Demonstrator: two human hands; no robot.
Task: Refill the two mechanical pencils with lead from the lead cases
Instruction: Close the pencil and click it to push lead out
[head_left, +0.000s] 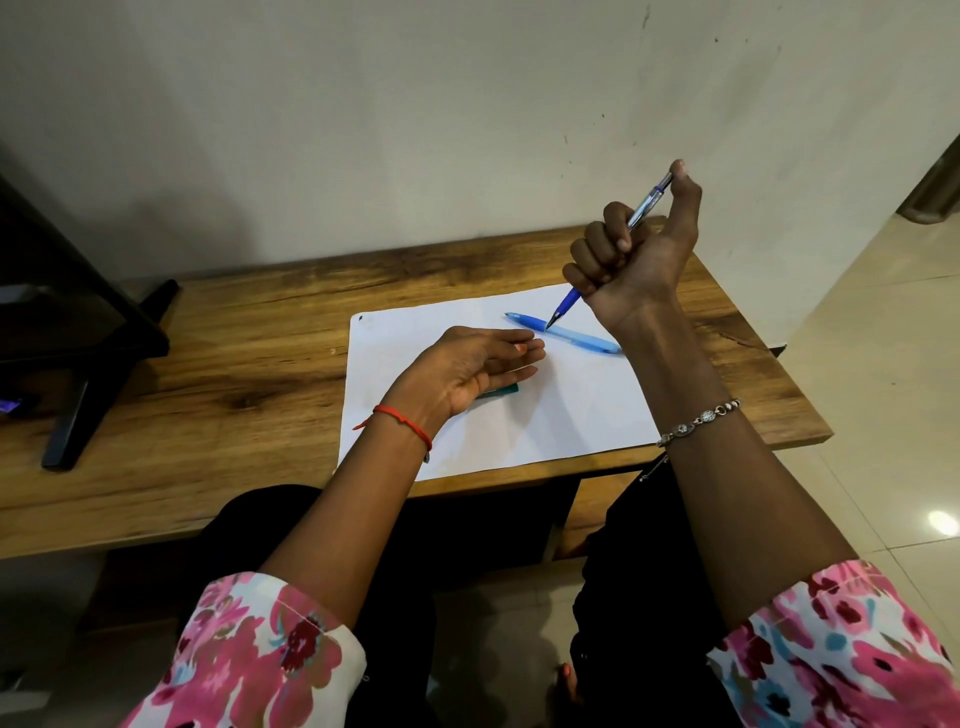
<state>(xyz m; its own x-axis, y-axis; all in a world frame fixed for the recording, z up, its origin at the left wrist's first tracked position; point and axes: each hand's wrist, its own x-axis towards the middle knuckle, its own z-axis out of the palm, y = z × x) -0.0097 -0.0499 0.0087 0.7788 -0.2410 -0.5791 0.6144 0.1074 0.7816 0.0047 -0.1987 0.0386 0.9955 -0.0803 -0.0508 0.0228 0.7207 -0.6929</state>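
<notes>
A: What is the biggest thing?
B: The brown wooden table (260, 332), mid frame. A white paper sheet (571, 415) lies on it.

A: And the hands?
B: The right hand (631, 254), upper right, is a fist round a dark blue clear pencil (569, 301), thumb on top. The left hand (467, 371) lies loosely open over a green lead case (501, 391).

A: Another pencil?
B: A light blue pencil (571, 335) lies on the paper.
</notes>
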